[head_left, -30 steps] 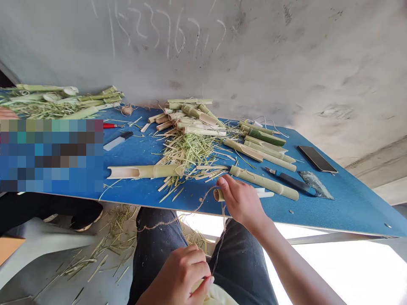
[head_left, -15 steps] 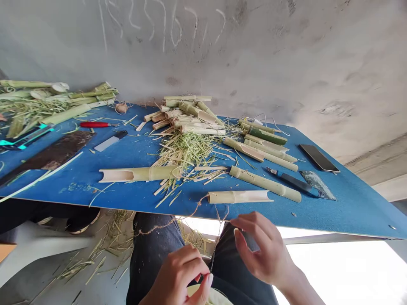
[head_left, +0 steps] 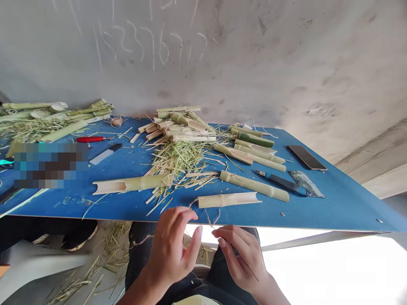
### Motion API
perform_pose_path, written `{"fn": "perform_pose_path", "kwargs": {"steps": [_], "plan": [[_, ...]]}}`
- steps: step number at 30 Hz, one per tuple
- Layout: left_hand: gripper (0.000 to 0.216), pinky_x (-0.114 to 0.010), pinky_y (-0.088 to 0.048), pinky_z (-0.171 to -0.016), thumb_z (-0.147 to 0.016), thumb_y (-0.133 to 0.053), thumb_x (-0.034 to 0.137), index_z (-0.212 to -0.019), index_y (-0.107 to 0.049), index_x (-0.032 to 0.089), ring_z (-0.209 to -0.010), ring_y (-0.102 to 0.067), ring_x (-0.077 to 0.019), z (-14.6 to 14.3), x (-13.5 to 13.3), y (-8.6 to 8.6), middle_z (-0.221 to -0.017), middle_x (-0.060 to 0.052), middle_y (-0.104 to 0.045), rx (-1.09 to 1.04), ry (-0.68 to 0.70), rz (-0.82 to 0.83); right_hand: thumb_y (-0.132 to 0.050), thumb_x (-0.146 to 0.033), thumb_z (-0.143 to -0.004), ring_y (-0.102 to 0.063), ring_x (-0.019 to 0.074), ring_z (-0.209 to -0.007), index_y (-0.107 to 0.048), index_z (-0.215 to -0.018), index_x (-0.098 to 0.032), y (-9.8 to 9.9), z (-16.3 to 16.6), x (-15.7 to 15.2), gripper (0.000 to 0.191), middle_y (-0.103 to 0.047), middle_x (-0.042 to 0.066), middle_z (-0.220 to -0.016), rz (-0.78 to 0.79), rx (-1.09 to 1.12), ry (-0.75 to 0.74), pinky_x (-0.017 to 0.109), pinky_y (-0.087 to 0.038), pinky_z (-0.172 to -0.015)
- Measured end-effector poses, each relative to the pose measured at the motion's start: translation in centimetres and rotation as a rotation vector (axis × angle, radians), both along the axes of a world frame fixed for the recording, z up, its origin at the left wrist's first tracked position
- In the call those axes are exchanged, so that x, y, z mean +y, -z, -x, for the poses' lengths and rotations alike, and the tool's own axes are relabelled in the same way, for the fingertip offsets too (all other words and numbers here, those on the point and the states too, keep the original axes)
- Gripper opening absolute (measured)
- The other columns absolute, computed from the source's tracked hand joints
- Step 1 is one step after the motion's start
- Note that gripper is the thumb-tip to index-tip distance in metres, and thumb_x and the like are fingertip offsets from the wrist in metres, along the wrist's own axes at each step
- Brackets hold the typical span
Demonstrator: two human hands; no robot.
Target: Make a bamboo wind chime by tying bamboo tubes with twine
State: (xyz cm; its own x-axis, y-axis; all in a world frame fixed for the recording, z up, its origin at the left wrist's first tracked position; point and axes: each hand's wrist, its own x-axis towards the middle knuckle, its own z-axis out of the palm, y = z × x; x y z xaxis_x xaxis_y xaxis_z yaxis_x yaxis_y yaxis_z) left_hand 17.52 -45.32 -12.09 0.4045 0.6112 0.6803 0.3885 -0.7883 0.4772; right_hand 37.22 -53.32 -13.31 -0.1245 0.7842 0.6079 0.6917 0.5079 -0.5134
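My right hand (head_left: 240,258) is closed, fingertips pinching the thin brown twine (head_left: 209,218) just below the table's front edge. A thin dark strand or needle (head_left: 251,271) crosses in front of that hand; I cannot tell which it is. My left hand (head_left: 174,243) is raised beside it, thumb and fingers apart, with nothing visible between them. The twine hangs by a split bamboo piece (head_left: 229,200) lying near the edge, and a loose length (head_left: 141,241) trails over my left thigh.
On the blue table (head_left: 343,199) lie another cut bamboo piece (head_left: 143,183), a bamboo tube (head_left: 254,185), a utility knife (head_left: 282,184), a phone (head_left: 307,157), a small bag (head_left: 307,183) and a knife (head_left: 105,154). Shavings (head_left: 181,156) and stacked bamboo (head_left: 187,123) are farther back.
My left hand has let go of the thin strand, risen and opened. My right hand has moved left and down and closed on the twine. The camera view has shifted slightly.
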Motion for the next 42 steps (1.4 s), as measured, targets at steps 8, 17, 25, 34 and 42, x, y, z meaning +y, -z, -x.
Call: {"fn": "perform_pose_path", "kwargs": {"steps": [8, 17, 25, 34, 42], "plan": [[0.028, -0.044, -0.050, -0.094, -0.106, -0.056, 0.026, -0.132, -0.062, 0.019, -0.108, -0.068, -0.0280, -4.9, 2.9, -0.5, -0.120, -0.009, -0.073, 0.297, -0.026, -0.054, -0.049, -0.011, -0.104, -0.068, 0.0167, -0.075, -0.068, -0.108, -0.024, -0.4, -0.9, -1.7, 0.023, -0.073, 0.004, -0.089, -0.025, 0.247, 0.126, 0.027, -0.054, -0.065], [0.026, -0.040, -0.050, -0.082, -0.109, -0.049, 0.026, -0.131, -0.063, 0.021, -0.099, -0.067, -0.0260, -4.7, 3.4, 0.3, -0.115, -0.008, -0.073, 0.404, -0.058, -0.046, -0.051, -0.018, -0.106, -0.064, 0.0171, -0.070, -0.071, -0.101, -0.024, -1.1, -2.1, -1.3, 0.022, -0.070, 0.004, -0.084, -0.089, 0.324, 0.214, 0.027, -0.051, -0.058], [0.038, -0.042, -0.052, -0.089, -0.110, -0.048, 0.039, -0.139, -0.055, 0.016, -0.107, -0.067, -0.0293, -4.7, 3.2, 1.0, -0.119, -0.012, -0.071, 0.375, -0.142, -0.067, -0.051, -0.025, -0.109, -0.062, 0.0161, -0.069, -0.073, -0.097, -0.024, -0.5, -3.0, -1.0, 0.025, -0.067, 0.003, -0.082, -0.052, 0.439, 0.235, 0.027, -0.050, -0.059], [0.029, -0.043, -0.054, -0.090, -0.109, -0.049, 0.034, -0.131, -0.059, 0.018, -0.106, -0.068, -0.0288, -2.6, 3.0, 0.4, -0.118, -0.011, -0.070, 0.311, -0.147, -0.045, -0.051, -0.029, -0.111, -0.059, 0.0124, -0.061, -0.074, -0.100, -0.023, -2.3, -3.1, 0.7, 0.026, -0.069, 0.004, -0.087, -0.102, 0.569, 0.199, 0.024, -0.049, -0.052], [0.021, -0.039, -0.051, -0.094, -0.103, -0.054, 0.022, -0.122, -0.065, 0.020, -0.107, -0.066, -0.0247, -3.7, 2.0, -1.4, -0.112, -0.008, -0.069, 0.093, 0.097, -0.017, -0.048, -0.030, -0.112, -0.059, 0.0116, -0.064, -0.071, -0.099, -0.023, -1.8, -2.8, 1.3, 0.028, -0.068, 0.004, -0.090, -0.067, 0.523, 0.223, 0.024, -0.049, -0.057]]}}
